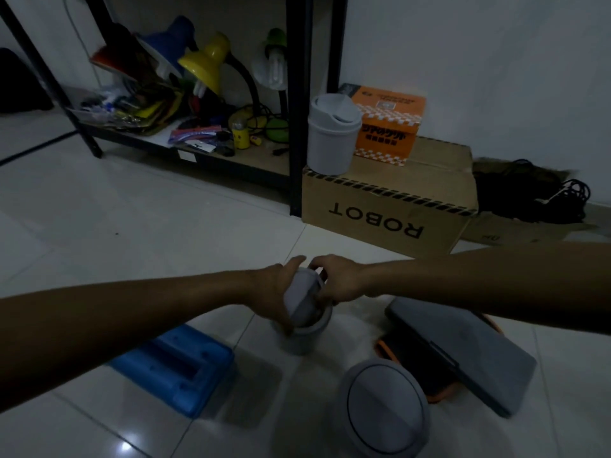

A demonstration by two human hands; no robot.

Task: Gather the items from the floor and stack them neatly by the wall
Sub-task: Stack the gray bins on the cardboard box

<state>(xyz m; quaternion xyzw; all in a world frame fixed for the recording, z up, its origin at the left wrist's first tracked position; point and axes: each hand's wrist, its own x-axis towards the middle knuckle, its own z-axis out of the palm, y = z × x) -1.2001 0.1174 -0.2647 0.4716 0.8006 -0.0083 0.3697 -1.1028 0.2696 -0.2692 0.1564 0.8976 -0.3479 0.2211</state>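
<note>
Dim white floor tiles [139, 209] run back to a pale wall [479, 61]; at mid-floor both hands meet on a small grey bin [305, 320]. Left hand [276, 292] wraps its near-left side, thumb over the swing lid, a closed grip; right hand [339, 280] pinches the lid's far-right edge with curled fingers. Judging by the task, the step in hand is lifting this bin to carry it to the wall; it would go best held upright with the left hand low on the body so the loose-looking lid does not tip or come away.

Just right and nearer stands a second grey bin [385, 408], close enough to knock. A blue case [178, 368] lies near left, a grey case [463, 352] on something orange to the right. Open tile stretches far left. At the wall, a cardboard box [386, 206] already carries a third grey bin [330, 137] and an orange carton [388, 127], with little free top beside them, and a black shelf frame [297, 110] crowds its left edge
</note>
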